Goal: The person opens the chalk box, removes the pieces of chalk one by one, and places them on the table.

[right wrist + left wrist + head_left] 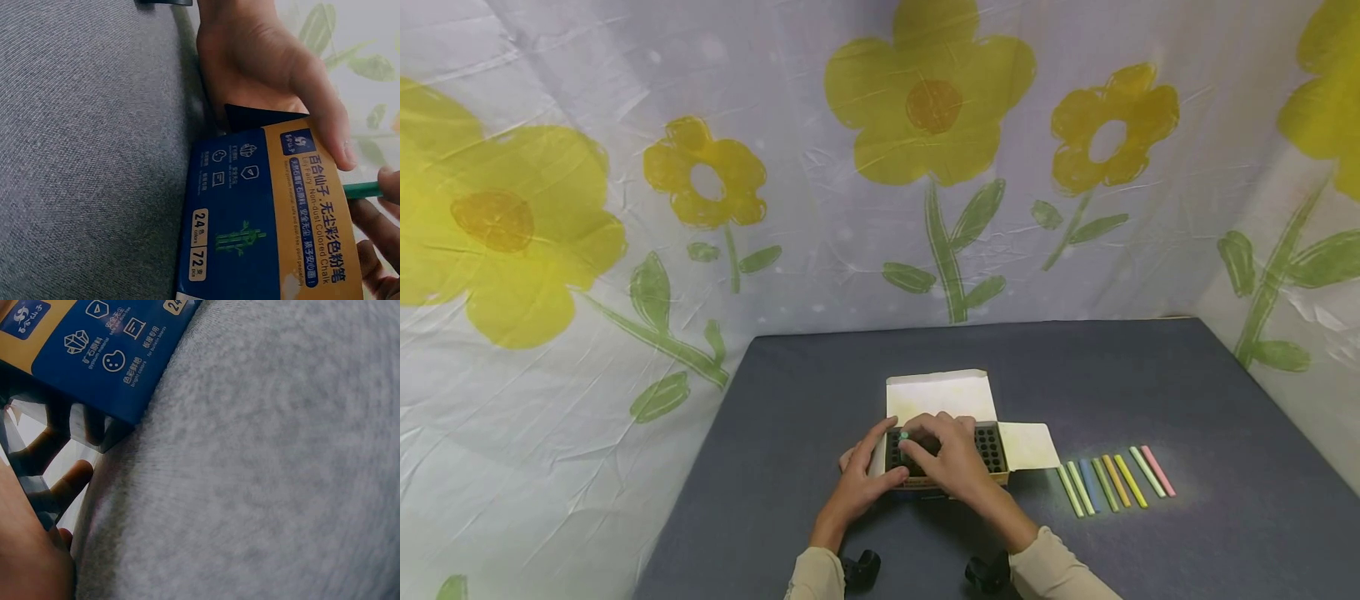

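Observation:
A blue and yellow box of colored chalk (250, 206) stands on the table with its top open. My left hand (859, 482) grips the box's left end, thumb along the front edge and fingers spread at the side. Over the box, my right hand (953, 457) pinches a green chalk stick (364, 190) between thumb and fingers. The lower end of that stick is hidden behind the box front in the right wrist view. Inside the box shows a dark holder (991, 448) with rows of round holes, partly covered by the right hand.
The white lid (936, 395) is folded back, and a white side flap (1028, 446) sticks out to the right. Several chalk sticks (1118, 481) in different colors lie in a row right of the box. Behind the dark table (797, 392) hangs a flowered sheet (820, 250).

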`<action>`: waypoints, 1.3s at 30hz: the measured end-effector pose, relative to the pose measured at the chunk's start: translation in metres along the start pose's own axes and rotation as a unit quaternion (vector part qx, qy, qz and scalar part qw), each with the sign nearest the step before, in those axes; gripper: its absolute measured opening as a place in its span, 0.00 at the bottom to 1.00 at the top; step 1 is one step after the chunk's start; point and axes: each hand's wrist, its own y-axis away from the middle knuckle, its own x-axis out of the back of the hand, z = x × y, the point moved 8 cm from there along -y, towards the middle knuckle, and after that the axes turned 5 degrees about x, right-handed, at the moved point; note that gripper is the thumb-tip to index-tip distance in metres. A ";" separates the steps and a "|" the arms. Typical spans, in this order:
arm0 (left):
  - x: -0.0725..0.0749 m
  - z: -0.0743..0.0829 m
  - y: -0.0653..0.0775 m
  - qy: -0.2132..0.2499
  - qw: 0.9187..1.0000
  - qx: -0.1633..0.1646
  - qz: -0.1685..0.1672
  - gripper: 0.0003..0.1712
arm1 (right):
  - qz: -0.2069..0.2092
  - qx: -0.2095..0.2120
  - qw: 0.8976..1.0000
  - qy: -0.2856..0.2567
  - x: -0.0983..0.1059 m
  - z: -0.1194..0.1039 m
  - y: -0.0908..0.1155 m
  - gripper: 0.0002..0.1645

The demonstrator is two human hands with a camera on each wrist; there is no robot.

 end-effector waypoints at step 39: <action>0.000 -0.001 0.001 -0.024 1.000 -0.011 0.009 0.44 | 0.031 -0.047 0.991 -0.124 0.068 0.028 0.009 0.10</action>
